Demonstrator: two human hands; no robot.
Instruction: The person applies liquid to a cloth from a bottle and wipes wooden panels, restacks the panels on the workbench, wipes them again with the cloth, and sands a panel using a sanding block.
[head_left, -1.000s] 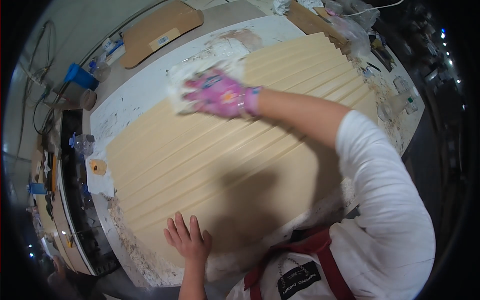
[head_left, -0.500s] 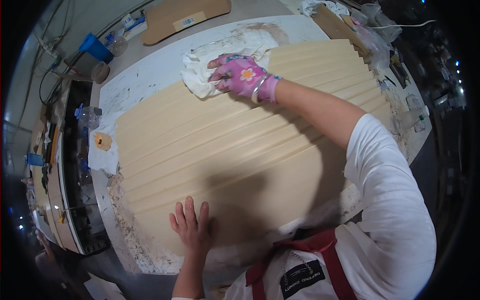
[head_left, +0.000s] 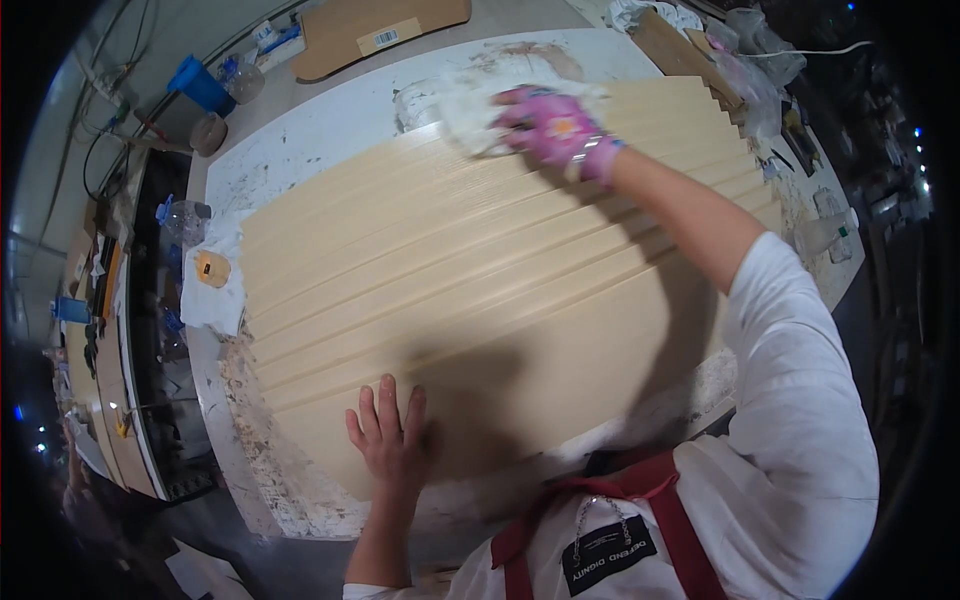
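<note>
While a crumpled white rag is clamped in the pink-gloved right hand at the far edge of the pale ribbed panel, the bare left hand is pressed flat, fingers spread apart, on the near edge. The smooth, long-grooved panel is carried by a paint-crusted white table.

One head-worn fisheye camera looks steeply down, from close above, at the table (edges bending toward the rim), forearms entering from below.
</note>
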